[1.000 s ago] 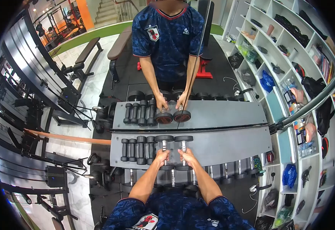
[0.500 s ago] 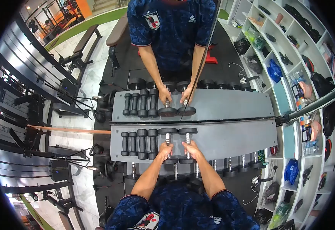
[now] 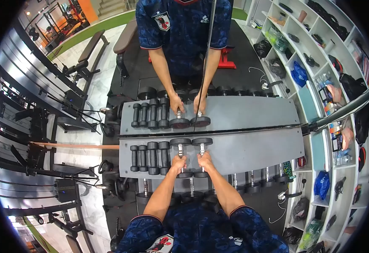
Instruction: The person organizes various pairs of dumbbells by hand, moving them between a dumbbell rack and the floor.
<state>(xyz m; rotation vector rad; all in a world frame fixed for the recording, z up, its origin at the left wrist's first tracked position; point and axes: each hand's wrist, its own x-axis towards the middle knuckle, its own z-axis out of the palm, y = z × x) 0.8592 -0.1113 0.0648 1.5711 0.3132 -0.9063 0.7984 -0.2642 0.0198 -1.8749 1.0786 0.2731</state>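
Note:
My left hand [image 3: 179,162] is wrapped round the chrome handle of a round-headed black dumbbell [image 3: 180,142] on the grey shelf top [image 3: 252,154]. Beside it, my right hand [image 3: 204,160] grips the handle of a matching dumbbell [image 3: 202,141]. Both dumbbells point away from me, their far heads close together near the mirror. Just left of them stands a row of several smaller all-black dumbbells [image 3: 153,158], the nearest almost against the left dumbbell. My fingers partly hide both handles.
A mirror [image 3: 235,114] rises behind the shelf top and reflects my arms and the dumbbells. Below the front edge, more dumbbells [image 3: 252,179] lie on a lower rack. White cubbyholes [image 3: 319,168] with bags stand at right; a cable machine [image 3: 28,181] stands at left.
Both hands and their dumbbells have slid slightly away from me, toward the mirror. The whole view has shifted a little. Both grips look unchanged.

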